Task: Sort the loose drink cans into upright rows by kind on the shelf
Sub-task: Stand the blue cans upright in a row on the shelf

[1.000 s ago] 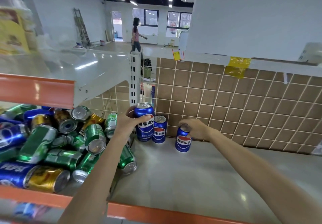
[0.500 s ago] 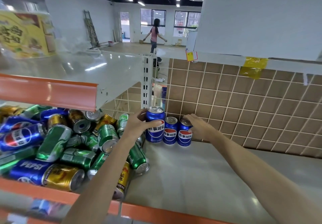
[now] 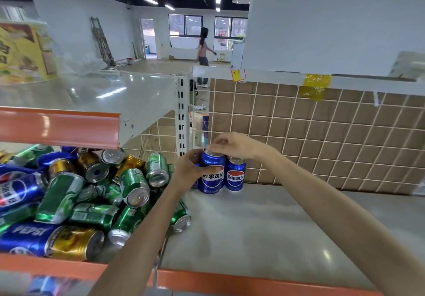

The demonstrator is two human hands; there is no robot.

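Both hands meet on an upright blue cola can (image 3: 211, 176) at the back of the shelf (image 3: 264, 231): the left hand (image 3: 187, 173) grips its side, the right hand (image 3: 232, 145) apparently rests curled fingers on its top. A second blue can (image 3: 235, 176) stands just beside it; loose cans (image 3: 92, 199) lie heaped to the left.

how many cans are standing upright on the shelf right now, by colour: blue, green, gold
blue cans: 3 (one gripped by the left hand and right hand, one mostly hidden behind the left hand)
green: 0
gold: 0
total upright: 3
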